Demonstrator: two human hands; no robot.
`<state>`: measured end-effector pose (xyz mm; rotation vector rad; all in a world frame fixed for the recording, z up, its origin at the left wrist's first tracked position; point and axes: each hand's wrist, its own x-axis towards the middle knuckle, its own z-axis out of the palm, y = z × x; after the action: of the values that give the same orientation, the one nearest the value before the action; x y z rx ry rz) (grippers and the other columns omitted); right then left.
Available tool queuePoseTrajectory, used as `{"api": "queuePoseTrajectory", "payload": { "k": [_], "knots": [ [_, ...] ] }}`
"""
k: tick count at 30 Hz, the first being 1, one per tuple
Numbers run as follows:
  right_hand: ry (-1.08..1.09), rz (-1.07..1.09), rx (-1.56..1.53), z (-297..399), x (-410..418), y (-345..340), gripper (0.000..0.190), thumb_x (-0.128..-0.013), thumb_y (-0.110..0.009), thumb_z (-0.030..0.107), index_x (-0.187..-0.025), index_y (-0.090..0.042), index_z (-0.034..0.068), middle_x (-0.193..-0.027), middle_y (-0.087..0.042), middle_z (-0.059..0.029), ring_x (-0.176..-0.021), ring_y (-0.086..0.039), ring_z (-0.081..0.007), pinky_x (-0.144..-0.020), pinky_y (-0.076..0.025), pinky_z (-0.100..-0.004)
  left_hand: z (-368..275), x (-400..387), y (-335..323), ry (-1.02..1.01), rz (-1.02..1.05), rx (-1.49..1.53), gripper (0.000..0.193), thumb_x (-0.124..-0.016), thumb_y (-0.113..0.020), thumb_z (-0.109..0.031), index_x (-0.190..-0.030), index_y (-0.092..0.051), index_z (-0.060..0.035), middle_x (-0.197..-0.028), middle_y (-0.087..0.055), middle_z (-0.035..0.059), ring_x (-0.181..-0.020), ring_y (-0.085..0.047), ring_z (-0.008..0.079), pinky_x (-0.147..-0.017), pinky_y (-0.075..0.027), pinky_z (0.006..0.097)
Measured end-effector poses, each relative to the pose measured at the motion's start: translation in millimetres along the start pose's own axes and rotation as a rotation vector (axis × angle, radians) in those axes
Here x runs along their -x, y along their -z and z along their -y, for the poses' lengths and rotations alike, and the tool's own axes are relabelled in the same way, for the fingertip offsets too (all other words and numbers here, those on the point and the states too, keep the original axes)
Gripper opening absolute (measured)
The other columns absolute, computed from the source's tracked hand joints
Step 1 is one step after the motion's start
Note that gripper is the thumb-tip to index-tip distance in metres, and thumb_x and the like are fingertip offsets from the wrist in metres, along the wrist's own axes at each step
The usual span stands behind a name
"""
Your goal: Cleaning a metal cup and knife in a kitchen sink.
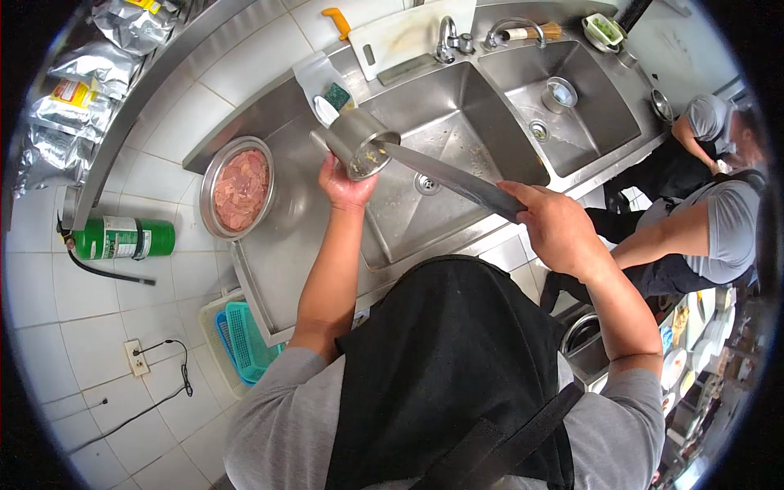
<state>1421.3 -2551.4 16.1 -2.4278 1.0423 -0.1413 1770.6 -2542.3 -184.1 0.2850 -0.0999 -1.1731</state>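
Observation:
My left hand grips a stainless steel cup from below, over the left edge of the large sink basin. The cup is tilted with its mouth to the right, and pale yellow chopped bits cling to its inner wall. In my right hand is a long kitchen knife, my fist closed at its near end. The tip of the blade reaches the mouth of the cup. More yellowish scraps lie on the floor of the basin. A steel bowl of raw sliced meat stands left of the cup on the steel drainboard.
A scrubbing pad and a white cutting board are behind the basin, near the faucet. The smaller basin holds a metal container. Two people are close on my right. Plastic baskets sit low left.

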Motion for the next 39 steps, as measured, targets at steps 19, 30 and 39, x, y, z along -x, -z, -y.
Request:
{"api": "queuePoseTrajectory", "payload": {
  "k": [19, 30, 39],
  "knots": [
    [-0.032, 0.071, -0.106, -17.6, -33.5, -51.1, 0.063, -0.085, -0.052, -0.01, -0.142, -0.054, 0.015, -0.103, -0.068, -0.0242, -0.079, -0.066, -0.0208, -0.077, -0.053, -0.0354, 13.2, -8.3, -24.7, 0.067, 0.091, -0.035, 0.065, -0.069, -0.085, -0.028, -0.127, -0.06, -0.011, -0.123, -0.065, 0.0043, -0.117, -0.059, 0.029, -0.106, -0.043, 0.0497],
    [-0.052, 0.299, -0.565, -24.7, -33.6, -55.8, 0.067, -0.078, -0.056, -0.005, -0.142, -0.054, 0.014, -0.102, -0.067, -0.0277, -0.091, -0.067, -0.0414, -0.082, -0.053, -0.0447, 18.7, -8.0, -22.1, 0.074, 0.092, -0.097, 0.064, -0.068, -0.084, -0.03, -0.126, -0.062, -0.0132, -0.124, -0.066, 0.0043, -0.118, -0.06, 0.0299, -0.106, -0.044, 0.0501],
    [-0.03, 0.147, -0.411, -23.2, -31.0, -42.9, 0.062, -0.085, -0.056, -0.004, -0.143, -0.052, 0.017, -0.106, -0.066, -0.0263, -0.094, -0.065, -0.0416, -0.083, -0.052, -0.046, 10.5, -6.1, -26.0, -0.006, 0.069, -0.031, 0.068, -0.069, -0.081, -0.026, -0.131, -0.058, -0.0105, -0.13, -0.063, 0.0043, -0.124, -0.055, 0.0275, -0.112, -0.036, 0.048]
  ]
}}
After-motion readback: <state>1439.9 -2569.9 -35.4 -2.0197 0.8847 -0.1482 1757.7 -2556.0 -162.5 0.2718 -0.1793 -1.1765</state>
